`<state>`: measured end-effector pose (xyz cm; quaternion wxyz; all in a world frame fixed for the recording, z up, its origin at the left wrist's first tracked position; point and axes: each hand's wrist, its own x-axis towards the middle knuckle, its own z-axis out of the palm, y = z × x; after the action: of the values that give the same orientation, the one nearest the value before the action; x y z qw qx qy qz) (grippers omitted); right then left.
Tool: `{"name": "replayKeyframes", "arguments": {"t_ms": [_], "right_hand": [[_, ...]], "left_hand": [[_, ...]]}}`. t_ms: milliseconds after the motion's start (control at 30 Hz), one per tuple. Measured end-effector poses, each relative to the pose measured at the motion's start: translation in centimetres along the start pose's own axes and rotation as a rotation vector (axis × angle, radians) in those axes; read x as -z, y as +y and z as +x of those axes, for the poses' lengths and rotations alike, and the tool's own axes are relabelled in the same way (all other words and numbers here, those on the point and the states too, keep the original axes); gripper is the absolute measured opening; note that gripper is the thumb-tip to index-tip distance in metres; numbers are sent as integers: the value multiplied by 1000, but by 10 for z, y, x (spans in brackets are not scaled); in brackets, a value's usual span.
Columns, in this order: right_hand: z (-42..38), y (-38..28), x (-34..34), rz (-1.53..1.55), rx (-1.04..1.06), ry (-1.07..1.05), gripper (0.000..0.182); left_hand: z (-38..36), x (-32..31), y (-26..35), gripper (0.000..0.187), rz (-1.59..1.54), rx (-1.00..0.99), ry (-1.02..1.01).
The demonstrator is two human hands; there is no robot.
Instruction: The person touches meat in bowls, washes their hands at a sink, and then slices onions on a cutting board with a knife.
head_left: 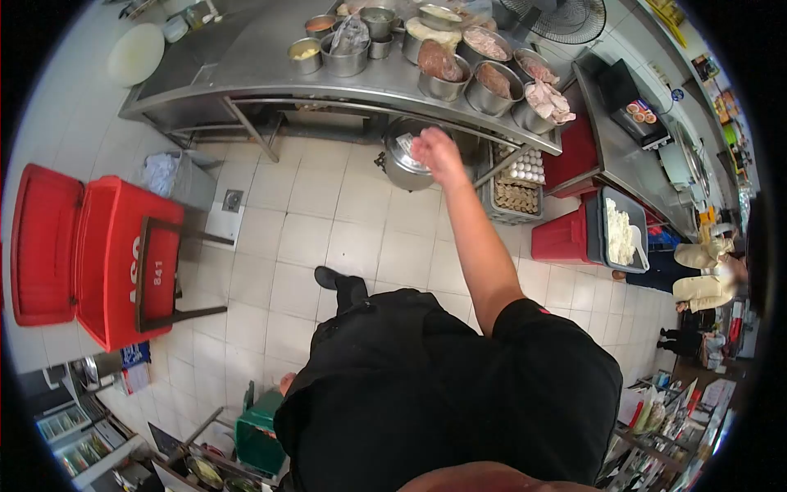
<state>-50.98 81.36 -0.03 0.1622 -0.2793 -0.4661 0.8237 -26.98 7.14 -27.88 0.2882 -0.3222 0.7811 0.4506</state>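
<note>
Lidded pot: the metal pot stood on the floor tiles under the front edge of the steel table, lid on, contents hidden.
Pot handling: probably stiff and heavy if full, awkward to tip; smooth metal, likely slippery if wet or greasy.
Pot grip: best hold looked to be low at both sides, where dark fittings stuck out; the lid alone was likely a poor hold.
Right hand: the right hand was stretched forward, overlapping the pot in view; fingers looked bunched and blurred, nothing seen in them. Could not tell how wide they were, or whether they touched.
Left hand: only a bit of the left hand showed past the dark clothing, near the green bin; grip could not be told.
Small pot: the small pot held pale yellow pieces.
Bagged pot: the wider pot beside it had a clear plastic bag in it.
Meat pots: the reddish-brown meat rose above its rim; the pale poultry pieces hung over another's edge.
Crate: the grey crate under the table's right end held white eggs and brown ones.
Tub: the grey tub by the red bin held a white mass, kind unclear.
Cooler: the red box at left had its lid swung open; inside not visible.
</note>
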Motion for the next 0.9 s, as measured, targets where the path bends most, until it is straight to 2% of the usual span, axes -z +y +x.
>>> {"name": "replayKeyframes", "arguments": {"t_ms": [33, 100, 167, 200, 233, 267, 333, 433, 567, 667, 733, 767, 800, 900], "right_hand": [[19, -22, -2, 16, 49, -9, 31], [48, -66, -13, 2, 129, 46, 46], [76, -110, -24, -120, 155, 82, 68], [93, -126, -26, -197, 167, 128, 62], [114, -142, -27, -272, 178, 175, 55], [131, -158, -25, -359, 214, 202, 61], [141, -188, -29, -532, 257, 248, 74], [199, -225, 27, -801, 379, 330, 77], [204, -287, 52, -1075, 333, 394, 82], [247, -313, 101, -1163, 332, 377, 85], [312, -317, 156, -1195, 320, 287, 86], [330, -322, 157, -1212, 316, 231, 87], [348, -328, 160, -1385, 271, 247, 90], [406, -340, 157, -1628, 127, 108, 88]], "left_hand": [[10, -1, 14, 27, 72, -50, -18], [31, -1, 53, 27, 189, -160, -52], [51, 1, 103, 26, 268, -285, -68], [63, 2, 123, 26, 296, -360, -71], [68, 5, 148, 26, 378, -519, -75], [104, -1, 140, 25, 64, -288, -59], [117, -12, 179, 23, -238, -116, -21], [110, -26, 271, 21, -337, -77, 3], [117, -34, 331, 21, -259, -61, -46], [109, -49, 366, 22, -242, -66, -9], [104, -66, 380, 21, -258, -53, 41], [101, -74, 385, 20, -272, -42, 71], [95, -86, 389, 19, -331, -22, 96], [61, -143, 398, 19, -432, 26, 139]]}}
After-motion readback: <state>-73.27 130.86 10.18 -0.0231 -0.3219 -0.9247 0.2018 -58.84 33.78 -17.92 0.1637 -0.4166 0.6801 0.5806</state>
